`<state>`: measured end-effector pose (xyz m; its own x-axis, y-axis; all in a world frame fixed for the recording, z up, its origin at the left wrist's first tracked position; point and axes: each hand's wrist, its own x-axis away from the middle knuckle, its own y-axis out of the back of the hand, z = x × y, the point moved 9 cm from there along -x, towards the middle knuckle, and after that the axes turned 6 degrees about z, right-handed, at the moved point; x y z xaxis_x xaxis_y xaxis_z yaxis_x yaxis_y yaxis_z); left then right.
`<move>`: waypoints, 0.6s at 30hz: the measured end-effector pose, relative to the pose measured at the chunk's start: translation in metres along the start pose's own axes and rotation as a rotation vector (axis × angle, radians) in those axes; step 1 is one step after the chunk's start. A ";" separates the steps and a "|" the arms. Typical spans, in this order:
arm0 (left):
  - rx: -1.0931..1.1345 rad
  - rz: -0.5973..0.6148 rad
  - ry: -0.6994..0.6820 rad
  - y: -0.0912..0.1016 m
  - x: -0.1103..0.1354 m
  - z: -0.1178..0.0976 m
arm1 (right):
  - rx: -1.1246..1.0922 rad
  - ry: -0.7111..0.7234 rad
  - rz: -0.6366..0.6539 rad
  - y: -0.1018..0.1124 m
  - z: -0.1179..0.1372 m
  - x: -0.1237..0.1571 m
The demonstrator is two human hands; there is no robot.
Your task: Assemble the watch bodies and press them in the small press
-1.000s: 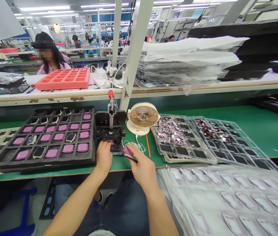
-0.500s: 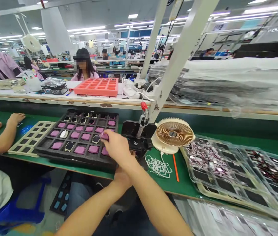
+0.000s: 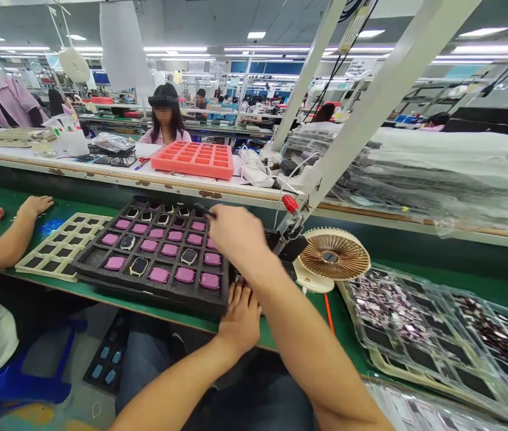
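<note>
Head view: the right hand [image 3: 238, 233] pinches a slim dark tool [image 3: 210, 214] above the two-o'clock corner of a black foam tray [image 3: 93, 256], whose purple pieces [image 3: 170, 250] sit toward nine o'clock. At six o'clock, the left hand [image 3: 240, 317] lies palm down, fingers extended; whether it grips anything cannot be told. A red-handled clamp [image 3: 290, 205] stands at three.

R hand [image 3: 238, 236], blurred, is over far R corner of the black foam grid tray [image 3: 123, 282], slim dark tool [image 3: 210, 214] poking from its grip; L hand [image 3: 239, 320]'s back-up by near R corner. Tray's got purple rounded-square pcs [image 3: 184, 275] & cream-framed, black-faced watches [image 3: 139, 266].
</note>
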<state>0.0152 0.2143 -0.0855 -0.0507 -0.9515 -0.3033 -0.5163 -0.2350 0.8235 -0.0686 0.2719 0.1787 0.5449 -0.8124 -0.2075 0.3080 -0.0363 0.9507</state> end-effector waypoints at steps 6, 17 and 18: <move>0.048 -0.089 -0.012 0.012 0.005 -0.003 | 0.052 -0.266 -0.428 0.122 -0.104 0.021; 0.108 -0.109 -0.247 0.048 0.065 -0.041 | -0.144 -0.021 -0.529 0.090 -0.111 0.051; 0.122 -0.090 -0.304 0.060 0.082 -0.049 | -0.195 0.021 -0.637 0.089 -0.106 0.075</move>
<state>0.0223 0.1125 -0.0373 -0.2433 -0.8209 -0.5166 -0.6278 -0.2727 0.7291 0.0821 0.2692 0.2238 0.2240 -0.6553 -0.7214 0.7091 -0.3982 0.5819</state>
